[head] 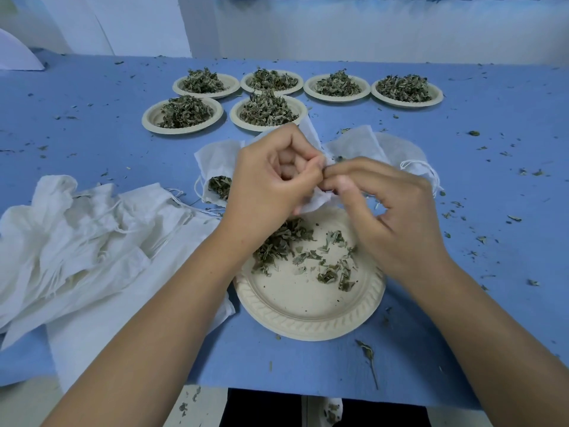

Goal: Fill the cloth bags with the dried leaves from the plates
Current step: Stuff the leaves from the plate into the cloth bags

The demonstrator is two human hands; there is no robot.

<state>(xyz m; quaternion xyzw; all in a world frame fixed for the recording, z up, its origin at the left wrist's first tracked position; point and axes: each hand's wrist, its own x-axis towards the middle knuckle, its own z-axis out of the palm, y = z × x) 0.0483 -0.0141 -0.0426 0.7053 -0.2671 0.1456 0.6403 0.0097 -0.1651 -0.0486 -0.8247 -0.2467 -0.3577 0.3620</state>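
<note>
A blue table [92, 124] fills the view, its top strewn with leaf crumbs. Along the near left edge lies a heap of empty white cloth bags [77, 241] with loose drawstrings. Toward the far edge stand six plates heaped with dried leaves: a back row of four [206, 85] [272, 82] [337, 87] [407, 90] and two nearer ones [182, 115] [268, 112] in front of its left part. At the near edge, in the middle, sits one more plate [308, 315], largely bare, with a small pile of leaves [277, 245] at its far left and scattered bits to the right. Above that plate both hands meet at a white cloth bag [317, 201]. The left hand [268, 183] is curled, its thumb and forefinger pinching the bag's cloth; the right hand [391, 208] has its fingertips pressed together at the same spot, touching the left. Behind the hands lie other bags: one to the left [212, 161] with leaves showing at its mouth, and flat ones to the right [397, 149] with strings trailing.
</note>
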